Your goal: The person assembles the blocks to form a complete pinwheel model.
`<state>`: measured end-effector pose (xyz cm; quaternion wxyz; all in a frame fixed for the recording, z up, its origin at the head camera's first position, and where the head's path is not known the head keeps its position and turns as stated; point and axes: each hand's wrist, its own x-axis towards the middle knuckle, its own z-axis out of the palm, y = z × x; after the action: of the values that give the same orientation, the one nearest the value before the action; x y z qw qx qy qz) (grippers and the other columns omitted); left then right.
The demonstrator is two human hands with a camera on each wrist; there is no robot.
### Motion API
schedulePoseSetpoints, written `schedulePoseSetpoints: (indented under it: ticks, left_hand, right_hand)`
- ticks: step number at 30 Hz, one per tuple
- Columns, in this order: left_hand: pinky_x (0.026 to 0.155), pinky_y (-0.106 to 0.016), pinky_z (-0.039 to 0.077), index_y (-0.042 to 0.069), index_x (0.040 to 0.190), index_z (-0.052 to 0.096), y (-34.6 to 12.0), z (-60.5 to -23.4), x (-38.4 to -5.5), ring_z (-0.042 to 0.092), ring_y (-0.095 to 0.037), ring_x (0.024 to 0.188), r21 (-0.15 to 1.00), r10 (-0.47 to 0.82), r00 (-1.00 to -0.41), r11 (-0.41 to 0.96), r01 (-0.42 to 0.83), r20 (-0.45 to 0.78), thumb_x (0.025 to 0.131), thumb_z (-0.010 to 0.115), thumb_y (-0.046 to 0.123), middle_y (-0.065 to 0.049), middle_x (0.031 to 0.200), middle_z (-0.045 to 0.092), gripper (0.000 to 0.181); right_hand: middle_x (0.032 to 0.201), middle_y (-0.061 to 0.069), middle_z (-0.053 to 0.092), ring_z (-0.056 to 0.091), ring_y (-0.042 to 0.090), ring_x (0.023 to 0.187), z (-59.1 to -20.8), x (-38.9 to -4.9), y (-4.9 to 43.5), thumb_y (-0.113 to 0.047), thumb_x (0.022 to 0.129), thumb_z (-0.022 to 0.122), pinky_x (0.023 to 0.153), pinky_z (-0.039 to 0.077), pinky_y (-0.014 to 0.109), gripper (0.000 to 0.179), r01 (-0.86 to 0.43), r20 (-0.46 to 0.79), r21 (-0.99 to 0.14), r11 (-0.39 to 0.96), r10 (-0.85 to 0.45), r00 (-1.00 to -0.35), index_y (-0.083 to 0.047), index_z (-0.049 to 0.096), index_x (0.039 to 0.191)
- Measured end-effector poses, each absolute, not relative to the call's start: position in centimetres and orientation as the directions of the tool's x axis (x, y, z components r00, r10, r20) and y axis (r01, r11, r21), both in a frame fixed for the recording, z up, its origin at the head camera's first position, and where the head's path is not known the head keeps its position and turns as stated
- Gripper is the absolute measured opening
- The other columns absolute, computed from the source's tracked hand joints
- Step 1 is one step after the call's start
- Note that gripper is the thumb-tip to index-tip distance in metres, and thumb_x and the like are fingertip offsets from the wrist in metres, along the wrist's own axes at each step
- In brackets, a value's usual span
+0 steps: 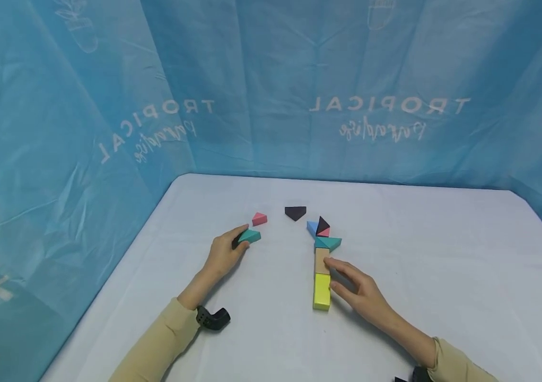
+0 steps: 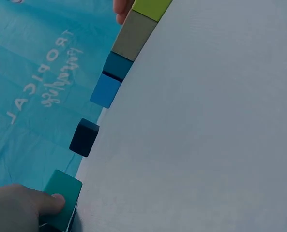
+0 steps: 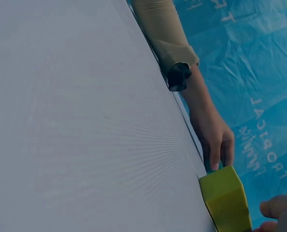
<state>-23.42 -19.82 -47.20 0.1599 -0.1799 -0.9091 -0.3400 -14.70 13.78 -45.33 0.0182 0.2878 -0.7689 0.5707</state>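
Left grip: my left grip (image 1: 224, 254) is clamped on a teal block (image 1: 251, 235), thumb against its face, with a dark piece (image 1: 236, 242) beside it under my fingers
Right grip: my right grip (image 1: 363, 293) is apart, index tip at the plain wooden block (image 1: 321, 261), thumb beside the yellow block (image 1: 321, 292)
Row: wood and yellow lie end to end on the worktop (image 1: 443, 297), a second teal piece (image 1: 328, 243) touching the wood's far end
Handling: I judge this to be arranging blocks, so I should pinch the teal squarely, keep the dark piece from slipping, and touch the row lightly, lest it skew
Hidden: my left fingers cover much of the dark piece; whether I hold it or it just lies there, I cannot tell
Cut off: my right grip is cropped in the right wrist view, so thumb contact with the yellow is unclear
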Motion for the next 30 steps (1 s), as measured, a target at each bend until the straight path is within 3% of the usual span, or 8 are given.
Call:
schedulePoseSetpoints:
  ticks: [8,18,30]
  left_hand:
    - [0.085,-0.041,0.052,-0.001,0.126,0.058,-17.2,-45.1,-23.7,0.059,-0.028,0.107,0.646,0.293,-0.858,0.567,0.511,0.422,0.087,0.064,-0.001,-0.018,0.122,0.06,0.039]
    - [0.091,-0.04,0.048,0.002,0.127,0.058,-12.5,-44.8,-25.6,0.059,-0.023,0.107,0.674,0.315,-0.857,0.53,0.515,0.408,0.088,0.063,-0.001,-0.014,0.119,0.062,0.039]
    - [0.095,-0.03,0.045,0.003,0.129,0.055,-9.3,-45.4,-27.4,0.055,-0.021,0.115,0.721,0.339,-0.889,0.527,0.45,0.307,0.09,0.061,0.0,-0.011,0.125,0.059,0.04]
  right_hand:
    - [0.135,0.018,0.049,0.041,0.033,0.128,-47.0,-15.5,14.0,0.0,0.09,0.061,0.104,0.032,0.022,0.046,-0.462,0.355,-0.868,0.182,-0.423,-0.834,0.003,0.047,0.134]
    - [0.138,0.003,0.049,0.04,0.02,0.131,-48.4,-16.0,14.4,-0.015,0.092,0.063,0.104,0.031,0.022,0.046,-0.418,0.315,-0.889,0.187,-0.411,-0.855,-0.011,0.05,0.136]
    - [0.138,0.007,0.049,0.04,0.023,0.13,-48.1,-15.9,14.5,-0.012,0.093,0.061,0.104,0.031,0.021,0.046,-0.444,0.332,-0.874,0.197,-0.423,-0.843,-0.007,0.048,0.137]
